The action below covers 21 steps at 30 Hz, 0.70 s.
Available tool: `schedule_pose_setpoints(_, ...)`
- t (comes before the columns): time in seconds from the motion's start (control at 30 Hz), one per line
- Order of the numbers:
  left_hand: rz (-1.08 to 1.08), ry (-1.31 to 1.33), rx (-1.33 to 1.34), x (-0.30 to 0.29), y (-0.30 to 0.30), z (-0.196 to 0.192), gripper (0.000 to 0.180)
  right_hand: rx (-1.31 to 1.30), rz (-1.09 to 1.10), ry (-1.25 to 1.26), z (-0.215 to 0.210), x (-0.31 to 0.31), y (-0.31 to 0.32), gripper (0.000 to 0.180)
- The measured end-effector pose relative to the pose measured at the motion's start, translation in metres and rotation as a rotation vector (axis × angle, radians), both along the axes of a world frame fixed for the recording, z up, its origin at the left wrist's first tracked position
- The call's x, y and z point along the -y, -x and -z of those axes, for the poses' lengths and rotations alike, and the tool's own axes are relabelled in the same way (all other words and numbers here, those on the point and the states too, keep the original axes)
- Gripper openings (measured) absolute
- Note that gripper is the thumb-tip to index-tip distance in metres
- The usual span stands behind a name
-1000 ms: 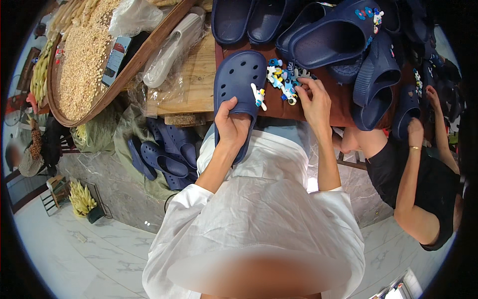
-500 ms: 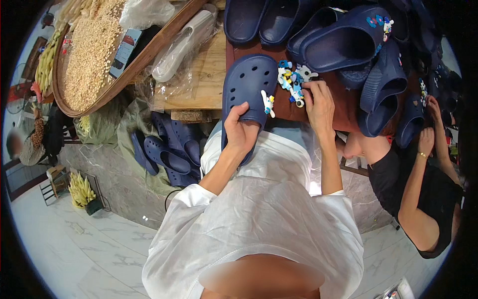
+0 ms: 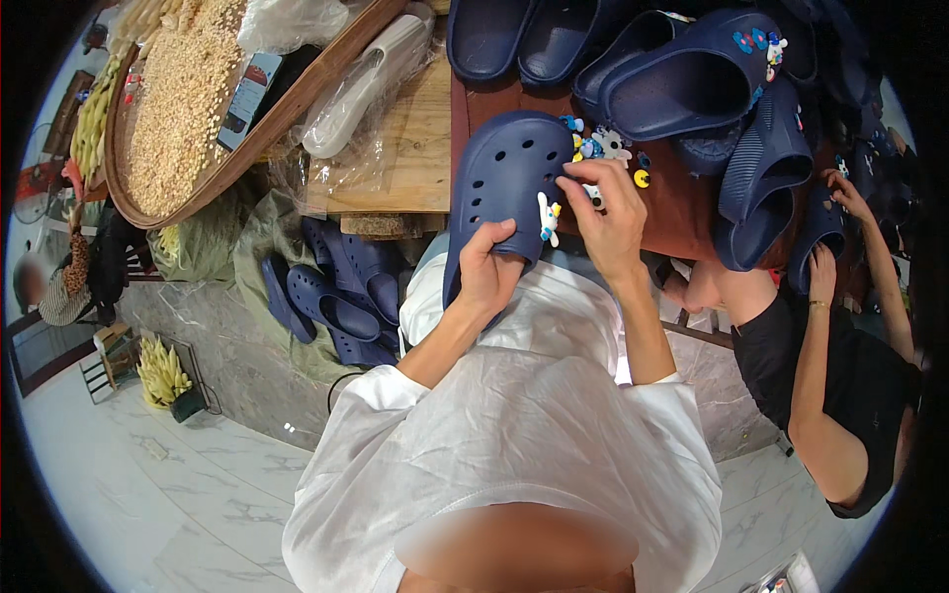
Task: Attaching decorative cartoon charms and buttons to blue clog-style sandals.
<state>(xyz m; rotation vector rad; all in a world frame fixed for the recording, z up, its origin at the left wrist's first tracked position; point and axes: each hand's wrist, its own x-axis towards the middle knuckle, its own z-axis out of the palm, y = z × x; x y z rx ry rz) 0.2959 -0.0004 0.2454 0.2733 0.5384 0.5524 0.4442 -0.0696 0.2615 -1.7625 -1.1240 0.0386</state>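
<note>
A navy clog (image 3: 494,198) with round holes in its upper points toe-away in front of me. My left hand (image 3: 488,269) grips it by the opening, thumb on top and fingers inside. A white rabbit-like shoe charm (image 3: 548,219) sits on the clog's right side. At the clog's right edge, my right hand (image 3: 615,222) is closed in a pinch; whatever lies between thumb and fingertip is too small or hidden to name. Just beyond that hand lies a pile of colourful shoe charms (image 3: 605,146), partly covered by the fingers and the clog.
Several navy clogs crowd the brown surface (image 3: 682,212), one a decorated clog (image 3: 692,74). A tray of grains (image 3: 178,109) with a phone (image 3: 252,99) and a bagged white shoe (image 3: 361,89) are left. More clogs (image 3: 336,301) hang lower left. A co-worker (image 3: 840,395) handles a clog at right.
My right hand has come up from the charm pile to the clog's right edge, fingers pinched. The clog has shifted slightly right. A yellow charm now shows beside the pile.
</note>
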Motion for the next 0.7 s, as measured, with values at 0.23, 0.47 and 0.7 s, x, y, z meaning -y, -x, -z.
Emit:
schedule_pose_setpoints(0.23,0.012,-0.003,-0.043,0.002,0.005,0.008,0.047,-0.114,-0.069,-0.009,0.001,0.0,0.004,0.014)
schedule_pose_setpoints(0.47,0.044,-0.078,-0.11,0.006,0.006,0.002,0.045,-0.547,-0.129,-0.037,0.012,0.002,-0.01,0.017)
schedule_pose_setpoints(0.7,0.065,-0.02,-0.119,0.008,0.014,0.017,0.027,-0.723,-0.164,-0.014,0.013,0.0,-0.005,0.017)
